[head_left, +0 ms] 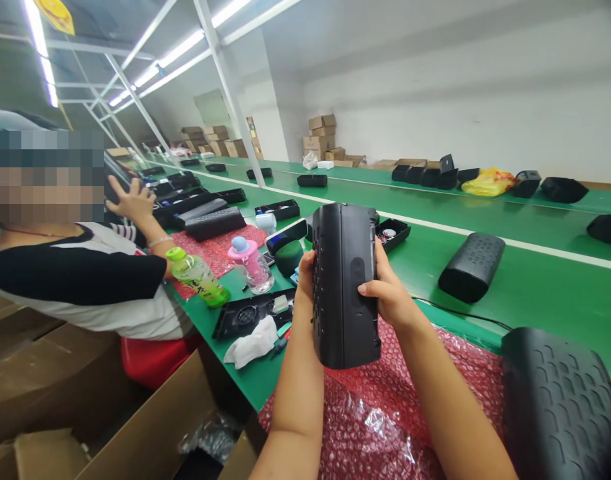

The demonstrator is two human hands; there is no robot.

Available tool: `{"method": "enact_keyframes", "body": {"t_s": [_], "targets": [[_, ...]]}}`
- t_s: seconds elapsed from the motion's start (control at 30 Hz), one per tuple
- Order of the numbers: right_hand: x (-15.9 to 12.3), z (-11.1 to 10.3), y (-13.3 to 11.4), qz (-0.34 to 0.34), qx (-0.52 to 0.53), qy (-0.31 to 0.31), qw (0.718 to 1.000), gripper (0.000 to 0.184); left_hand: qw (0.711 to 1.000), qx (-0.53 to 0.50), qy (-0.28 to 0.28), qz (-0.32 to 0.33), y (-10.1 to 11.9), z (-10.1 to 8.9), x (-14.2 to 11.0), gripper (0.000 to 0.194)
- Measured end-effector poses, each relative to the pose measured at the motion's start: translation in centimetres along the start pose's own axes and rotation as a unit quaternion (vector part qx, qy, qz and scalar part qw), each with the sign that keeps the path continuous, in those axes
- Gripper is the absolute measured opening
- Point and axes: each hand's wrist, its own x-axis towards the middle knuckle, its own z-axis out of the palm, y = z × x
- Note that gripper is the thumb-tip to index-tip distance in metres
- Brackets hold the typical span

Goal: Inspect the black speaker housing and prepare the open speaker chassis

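I hold a black speaker housing (344, 283) upright in front of me, above a sheet of red bubble wrap (380, 413). My left hand (304, 277) grips its left side, fingers curled round the edge. My right hand (385, 293) wraps its right side, thumb pressed on the front face. The housing has a perforated grille on the left half and a smooth panel with an oval recess on the right.
Another black grille-covered speaker (560, 407) lies at lower right, one more (471, 265) on the green belt (535, 287). A co-worker (85, 280) sits at left, hand raised. Bottles (198, 277), a white cloth (253, 342) and a black tray (250, 313) lie between us. Cardboard boxes (60, 400) stand lower left.
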Motion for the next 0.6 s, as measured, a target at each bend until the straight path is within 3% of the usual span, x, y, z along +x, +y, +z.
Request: {"method": "enact_keyframes", "body": {"t_s": [0.1,0.23,0.37,0.5,0.6], "targets": [[-0.1,0.4,0.1,0.000,0.003,0.027,1.000,0.101,0.994,-0.099,-0.033,0.011,-0.3,-0.6,0.4,0.089],[-0.4,0.8,-0.1,-0.008,-0.001,0.053,0.999,0.099,0.976,-0.215,-0.016,0.024,-0.6,-1.2,0.9,0.056],[-0.6,1.0,-0.5,-0.015,0.009,0.028,0.999,0.099,0.970,-0.242,-0.017,0.015,-0.3,-1.3,0.4,0.049],[-0.3,1.2,-0.5,-0.007,0.080,0.053,0.995,0.082,0.975,-0.220,-0.009,0.000,0.9,-0.7,-0.5,0.048],[-0.1,1.2,-0.6,0.009,0.109,0.075,0.991,0.077,0.980,-0.193,0.018,0.046,2.1,0.2,-0.8,0.050]]}}
